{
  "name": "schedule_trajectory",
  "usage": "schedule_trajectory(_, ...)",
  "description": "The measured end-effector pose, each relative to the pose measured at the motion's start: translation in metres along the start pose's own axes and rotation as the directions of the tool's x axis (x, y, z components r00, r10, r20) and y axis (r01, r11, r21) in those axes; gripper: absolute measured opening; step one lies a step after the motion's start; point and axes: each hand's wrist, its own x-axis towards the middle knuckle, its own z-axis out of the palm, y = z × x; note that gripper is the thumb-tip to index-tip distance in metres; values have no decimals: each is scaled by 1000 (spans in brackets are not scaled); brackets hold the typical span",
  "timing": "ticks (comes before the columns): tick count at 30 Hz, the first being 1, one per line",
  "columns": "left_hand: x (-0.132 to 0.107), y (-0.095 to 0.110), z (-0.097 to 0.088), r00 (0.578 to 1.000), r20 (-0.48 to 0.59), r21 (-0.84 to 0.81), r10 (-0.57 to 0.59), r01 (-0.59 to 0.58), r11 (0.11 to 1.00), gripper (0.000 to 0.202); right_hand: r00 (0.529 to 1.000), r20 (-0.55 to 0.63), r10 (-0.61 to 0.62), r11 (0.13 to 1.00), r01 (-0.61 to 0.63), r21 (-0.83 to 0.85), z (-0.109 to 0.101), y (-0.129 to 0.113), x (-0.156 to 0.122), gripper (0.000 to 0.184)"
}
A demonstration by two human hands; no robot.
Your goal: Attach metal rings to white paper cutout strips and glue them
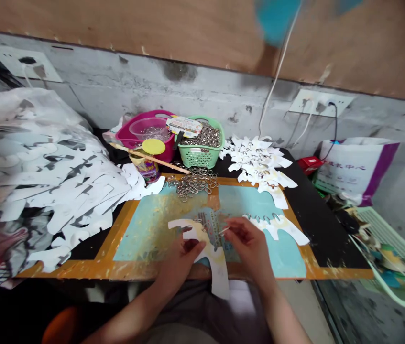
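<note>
A white die-cut card strip (220, 282) lying across the middle of a painted board, its lower end overhanging the board's orange border (331, 273), with small metal rings (205, 225) clustered at its upper edge. Left hand (182, 265) curled closed, pinching the card and steadying it near the rings. Right hand (247, 243) closed to a thumb-and-finger pinch on a thin metal ring (224, 231), held right beside the card. Just to the right, a second ringed strip (281, 228); farther up, within easy reach, a tangle of loose rings (193, 184), a green plastic basket (200, 155) full of rings, and a pile of white strips (256, 162).
</note>
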Motion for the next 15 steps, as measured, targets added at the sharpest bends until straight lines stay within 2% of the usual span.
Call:
schedule_trajectory(3, 1, 3, 0, 1000, -12, -30, -21, 20, 999, 44, 995, 70, 68, 998, -69, 11, 5, 9, -9, 9)
schedule_trajectory(7, 1, 3, 0, 1000, -9, -29, -20, 19, 999, 52, 991, 62, 121, 991, -124, 46, 17, 16, -15, 13)
schedule_trajectory(13, 0, 0, -2, 1000, 1, -55, 8, -8, 998, 49, 999, 21, -32, 996, 33, -84, 23, 19, -16, 10)
schedule_trajectory(15, -1, 1, -1, 1000, -20, -43, 6, -7, 999, 48, 999, -13, -51, 994, 49, -100, 24, 21, -17, 7)
